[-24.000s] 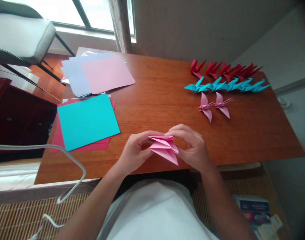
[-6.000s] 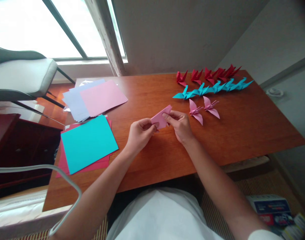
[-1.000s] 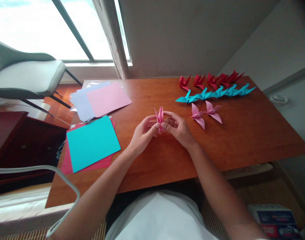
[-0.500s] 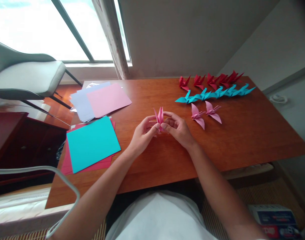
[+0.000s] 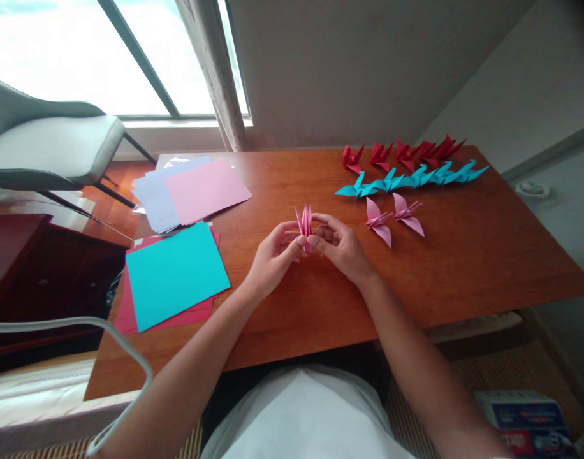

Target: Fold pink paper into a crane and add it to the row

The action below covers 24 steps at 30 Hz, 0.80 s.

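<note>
Pink folded paper — pinched between both hands.

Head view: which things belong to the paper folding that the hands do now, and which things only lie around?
In the work: pink folded paper, held upright between the left hand and the right hand.

Lying about: two pink cranes, blue cranes, red cranes, turquoise sheet, pink sheet, lilac sheets, all on the table; grey chair.

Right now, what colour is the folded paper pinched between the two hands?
The folded paper is pink, clearest in the head view.
</note>
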### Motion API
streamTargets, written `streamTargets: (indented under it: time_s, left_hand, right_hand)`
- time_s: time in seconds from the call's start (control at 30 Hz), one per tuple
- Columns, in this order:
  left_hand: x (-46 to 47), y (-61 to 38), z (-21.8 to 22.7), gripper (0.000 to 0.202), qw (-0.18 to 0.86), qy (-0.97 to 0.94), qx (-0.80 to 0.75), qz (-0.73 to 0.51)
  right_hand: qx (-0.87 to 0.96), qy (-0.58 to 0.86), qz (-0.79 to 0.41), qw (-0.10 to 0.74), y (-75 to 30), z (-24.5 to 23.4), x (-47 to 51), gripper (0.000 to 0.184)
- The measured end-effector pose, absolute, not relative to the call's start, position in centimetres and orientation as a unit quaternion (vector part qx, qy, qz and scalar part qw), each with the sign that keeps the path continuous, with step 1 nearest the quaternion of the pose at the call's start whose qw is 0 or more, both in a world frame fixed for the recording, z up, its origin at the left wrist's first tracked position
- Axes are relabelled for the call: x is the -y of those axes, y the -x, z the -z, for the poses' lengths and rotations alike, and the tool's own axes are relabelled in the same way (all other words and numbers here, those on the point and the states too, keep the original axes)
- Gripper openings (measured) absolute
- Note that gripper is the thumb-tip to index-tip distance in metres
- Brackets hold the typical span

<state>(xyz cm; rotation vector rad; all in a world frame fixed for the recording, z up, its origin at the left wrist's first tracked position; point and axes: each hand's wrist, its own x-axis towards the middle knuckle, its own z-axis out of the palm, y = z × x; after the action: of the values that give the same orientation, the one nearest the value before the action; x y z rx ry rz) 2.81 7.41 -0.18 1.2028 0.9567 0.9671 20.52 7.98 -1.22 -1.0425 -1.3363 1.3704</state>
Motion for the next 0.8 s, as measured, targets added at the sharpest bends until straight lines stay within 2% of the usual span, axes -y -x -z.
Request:
streamTargets:
  time_s: [0.8]
  left_hand:
    - [-7.41,-2.88,0.03,0.046,0.618,-0.514,-0.417,-0.424]
  right_hand:
    - [0.542,0.429,-0.555,0.461,-20.53,1.07,-7.89,0.048]
